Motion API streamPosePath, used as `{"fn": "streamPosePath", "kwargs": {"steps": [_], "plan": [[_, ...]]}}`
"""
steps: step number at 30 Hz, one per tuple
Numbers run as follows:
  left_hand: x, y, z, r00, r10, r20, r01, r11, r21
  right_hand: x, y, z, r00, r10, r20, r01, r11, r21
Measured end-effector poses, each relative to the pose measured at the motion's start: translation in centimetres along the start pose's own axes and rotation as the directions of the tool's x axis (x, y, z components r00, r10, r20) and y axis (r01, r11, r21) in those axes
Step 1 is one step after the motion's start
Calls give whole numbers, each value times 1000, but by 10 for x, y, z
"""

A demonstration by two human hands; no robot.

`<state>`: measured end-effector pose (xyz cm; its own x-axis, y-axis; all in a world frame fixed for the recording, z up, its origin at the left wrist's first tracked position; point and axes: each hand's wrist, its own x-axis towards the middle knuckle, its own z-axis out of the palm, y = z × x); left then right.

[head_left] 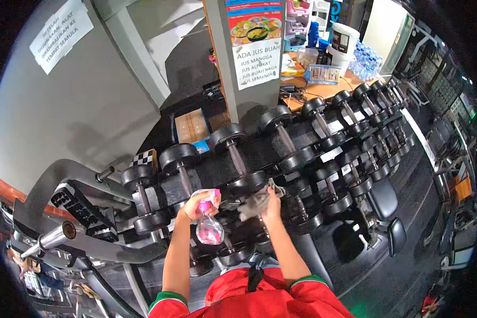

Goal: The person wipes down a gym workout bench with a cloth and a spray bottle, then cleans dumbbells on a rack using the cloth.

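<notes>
My left hand is wrapped round the neck of a clear spray bottle with a pink and white trigger head. In my right hand is a crumpled grey cloth, gripped by the fingers. The cloth hangs over the front of the dumbbell rack, close to the near end of a black dumbbell on the upper tier. Left of it lies another dumbbell, behind the bottle. Part of the lower tier is hidden by my hands and the cloth.
Several more dumbbells line both tiers toward the right. A weight machine frame stands on the left. Behind the rack are a pillar with a paper sign, a cardboard box and a counter with bottles. A padded bench is at right.
</notes>
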<state>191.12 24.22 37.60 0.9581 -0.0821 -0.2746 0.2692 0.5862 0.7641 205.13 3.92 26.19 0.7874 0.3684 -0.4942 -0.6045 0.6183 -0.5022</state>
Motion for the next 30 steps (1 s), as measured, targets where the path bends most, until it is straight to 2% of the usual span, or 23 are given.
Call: {"fn": "streamPosePath", "kwargs": {"steps": [1, 2, 3, 5, 6, 7, 9, 10, 11, 13, 14, 17, 18, 19, 22, 24, 27, 29, 30], "plan": [[-1, -1, 0, 1000, -11, 2, 11, 1000, -16, -5, 14, 13, 996, -85, -6, 85, 994, 75], [-1, -2, -2, 1000, -21, -3, 21, 1000, -14, -14, 20, 31, 989, -61, -138, 78, 990, 120], [-1, -4, -4, 1000, -6, 2, 6, 1000, 14, -7, 37, 28, 976, -106, -192, 117, 992, 46], [0, -3, -7, 1000, -1, 5, 1, 999, 44, -8, 68, 27, 955, -235, -180, 227, 972, -65], [1, -4, -7, 1000, -14, -3, 14, 999, 36, -8, 84, 17, 966, -215, -141, 181, 959, -219], [1, -3, -6, 1000, -26, -10, 27, 999, 28, -16, 93, 25, 952, -247, -179, 190, 939, -285], [0, -1, -3, 999, -34, -37, 36, 997, 62, -43, 85, 42, 976, -101, -193, 35, 948, -317], [0, 0, -2, 999, -40, -36, 42, 998, 54, -45, 90, 44, 978, -78, -196, 33, 975, -221], [1, 0, -2, 998, -47, -34, 48, 998, 47, -45, 90, 44, 977, -75, -201, 31, 976, -214], [1, 0, -2, 999, -44, -29, 46, 998, 44, -37, 100, 36, 995, 30, -95, -17, 991, 129], [0, 0, -2, 999, -35, -24, 36, 999, 35, -28, 105, 30, 997, 62, -39, -54, 982, 182], [1, 1, 3, 999, -30, -40, 32, 999, 45, 8, 116, 8, 992, 100, -79, -77, 964, 254], [1, 1, 4, 999, -33, -43, 35, 998, 48, 6, 102, 12, 998, 52, -39, -39, 960, 279], [2, 2, 5, 998, -29, -51, 31, 999, 40, 21, 98, 7, 992, 73, -103, -39, 953, 300], [1, 4, 5, 999, -31, -31, 32, 999, 26, 40, 72, 7, 988, 81, -133, -33, 945, 326], [1, 4, 3, 999, -35, -2, 35, 999, 18, 26, 46, 22, 972, -28, -235, 62, 989, 135], [3, 3, -1, 1000, -27, -2, 27, 1000, 0, 4, 47, 40, 942, -87, -323, 112, 992, 60], [4, 3, -2, 1000, -29, 11, 30, 997, -68, -2, 79, 39, 918, -190, -347, 197, 980, -14], [3, 2, -3, 999, -32, 6, 32, 997, -71, -20, 81, 48, 942, -106, -319, 111, 994, -2]]}}
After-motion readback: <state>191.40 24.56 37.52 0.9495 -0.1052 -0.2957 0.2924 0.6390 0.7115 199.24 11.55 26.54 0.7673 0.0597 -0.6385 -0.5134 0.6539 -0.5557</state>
